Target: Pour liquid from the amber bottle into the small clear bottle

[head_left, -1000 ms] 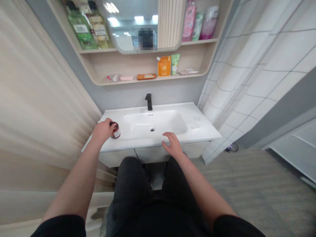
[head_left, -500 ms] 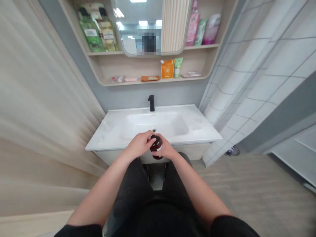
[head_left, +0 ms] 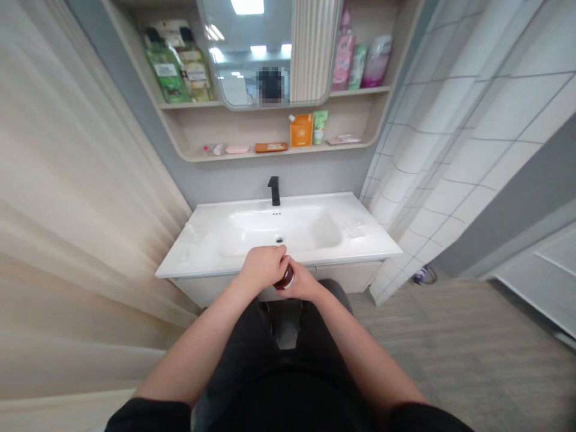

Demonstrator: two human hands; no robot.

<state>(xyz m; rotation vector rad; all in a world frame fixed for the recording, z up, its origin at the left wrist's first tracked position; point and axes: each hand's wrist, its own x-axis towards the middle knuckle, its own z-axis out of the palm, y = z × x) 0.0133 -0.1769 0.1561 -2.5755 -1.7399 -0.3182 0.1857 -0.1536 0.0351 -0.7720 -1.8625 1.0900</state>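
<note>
Held a dark red bottle (head_left: 285,278) just below the middle of the frame, by the near edge of the counter (head_left: 198,240), with both hands on it at once. Wrapped the right hand (head_left: 300,283) around the bottle's right side, with fingers bent about the body and thumb toward the bottom of the frame. Closed the left hand (head_left: 263,264) over the bottle's top from the left, with fingers curled and pressed together there. Could not tell the exact placing of the left fingertips, mostly hidden by the hand itself. Left only a patch of dark surface and a pale strip of label in sight between the hands.

Faced a white sink basin (head_left: 299,225) in the centre of the frame, with a dark drain (head_left: 279,240) just above the hands and a black faucet (head_left: 274,191) farther up. Had a clear packet (head_left: 355,230) on the counter at centre right. Saw, on the low shelf (head_left: 211,158) across the upper middle, an orange pouch (head_left: 301,131) touching or just beside a green tube (head_left: 320,127), with a pink case (head_left: 237,149) to the left. Saw a green bottle (head_left: 168,75) at upper left and a purple bottle (head_left: 377,63) at upper right, either side of a mirror (head_left: 252,54).
</note>
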